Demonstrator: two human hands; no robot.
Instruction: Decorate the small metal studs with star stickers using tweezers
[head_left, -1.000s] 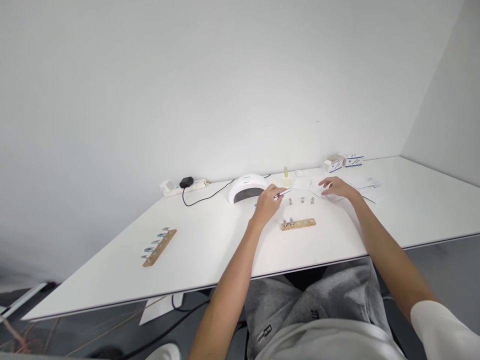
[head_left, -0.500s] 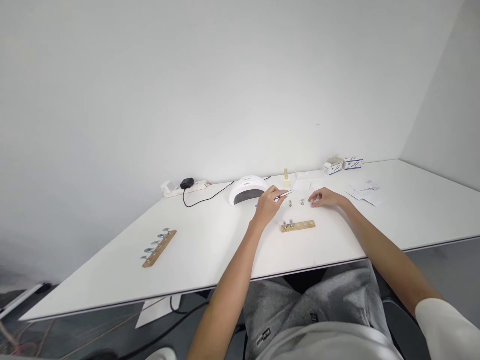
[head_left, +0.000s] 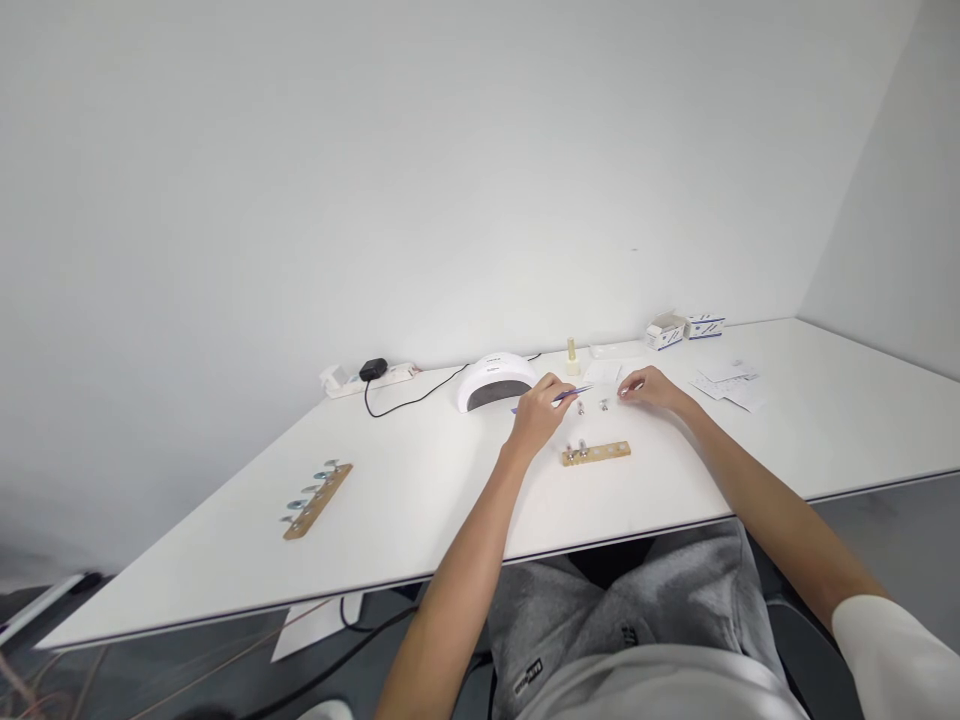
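My left hand (head_left: 538, 412) is closed on a thin purple-tinted tool (head_left: 571, 395) whose tip points right, just above two small metal studs (head_left: 591, 405) standing on the white table (head_left: 420, 500). My right hand (head_left: 649, 388) hovers just right of those studs, its fingertips pinched on what looks like a third small metal stud. In front of both hands lies a short wooden strip (head_left: 607, 452) with holes; two studs stand at its left end.
A white domed lamp (head_left: 495, 382) sits behind my left hand, with a power strip and black plug (head_left: 371, 371) to its left. A small bottle (head_left: 571, 351), two small boxes (head_left: 686, 327) and papers (head_left: 726, 386) lie at the back right. A second wooden strip with several metal discs (head_left: 316, 497) lies far left.
My right hand came left from the papers to the rightmost loose stud, pinched it and lifted slightly. The left hand with the tool barely moved.
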